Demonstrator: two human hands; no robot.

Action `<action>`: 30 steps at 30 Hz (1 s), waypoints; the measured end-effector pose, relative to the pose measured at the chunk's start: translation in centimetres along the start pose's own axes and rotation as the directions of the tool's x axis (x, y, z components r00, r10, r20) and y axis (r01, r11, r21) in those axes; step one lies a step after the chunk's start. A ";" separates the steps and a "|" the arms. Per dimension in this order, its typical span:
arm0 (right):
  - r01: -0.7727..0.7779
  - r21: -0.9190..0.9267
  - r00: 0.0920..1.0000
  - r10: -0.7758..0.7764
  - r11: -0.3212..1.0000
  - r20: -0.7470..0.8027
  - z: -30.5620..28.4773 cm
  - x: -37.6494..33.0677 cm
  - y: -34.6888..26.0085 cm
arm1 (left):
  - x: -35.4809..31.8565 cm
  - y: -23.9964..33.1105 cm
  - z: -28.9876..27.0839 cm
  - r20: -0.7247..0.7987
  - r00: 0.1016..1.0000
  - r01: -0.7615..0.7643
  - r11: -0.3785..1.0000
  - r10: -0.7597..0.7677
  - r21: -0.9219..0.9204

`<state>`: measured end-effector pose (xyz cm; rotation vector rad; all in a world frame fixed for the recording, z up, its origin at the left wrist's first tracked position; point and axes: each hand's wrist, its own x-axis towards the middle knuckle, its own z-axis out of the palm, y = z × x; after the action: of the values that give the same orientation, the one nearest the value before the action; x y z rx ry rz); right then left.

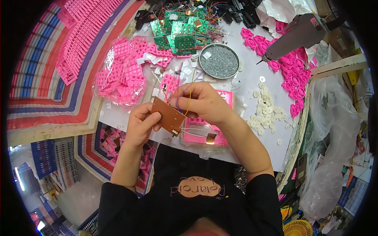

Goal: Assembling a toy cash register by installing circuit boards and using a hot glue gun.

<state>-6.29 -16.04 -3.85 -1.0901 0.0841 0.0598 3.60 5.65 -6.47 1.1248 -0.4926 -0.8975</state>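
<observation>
A brown circuit board is tilted in my left hand, the thumb pressed on its lower left face. My right hand is closed at the board's upper right edge, its fingers pinching thin coloured wires; yellow and blue-purple strands stick out. From the board's lower corner, white wires run right to a small copper-coloured piece. That piece lies over a pink plastic casing on the table below my hands. My right fingertips are partly hidden behind the board and wires.
Ahead lie green circuit boards with wires and a round tin of small grey screws. A bag of pink keypads sits left. White discs and pink loop-shaped parts spread right, under a hanging electric screwdriver.
</observation>
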 end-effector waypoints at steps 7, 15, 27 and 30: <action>-0.131 0.224 0.991 0.124 0.966 0.043 -0.8 0.7 0.7 | -0.8 1.2 -0.2 0.082 0.996 0.001 0.978 -0.019 0.211; -0.057 0.123 0.991 0.041 0.991 0.129 -0.8 0.3 0.7 | -1.2 1.3 0.0 0.139 0.987 0.041 0.972 -0.075 0.233; 0.378 -0.271 0.924 -0.380 0.885 0.049 -0.8 -3.6 0.4 | -1.3 -1.1 0.0 -0.139 0.983 -0.109 0.990 0.120 0.086; 0.160 -0.201 0.974 -0.188 0.966 -0.127 -1.2 -3.8 0.3 | -1.3 -0.5 1.1 -0.105 0.968 -0.221 0.972 0.229 0.080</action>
<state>-10.11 -17.01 -4.25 -1.2879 0.1147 -0.1742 1.88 6.01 -6.38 1.1483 -0.5477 -0.6189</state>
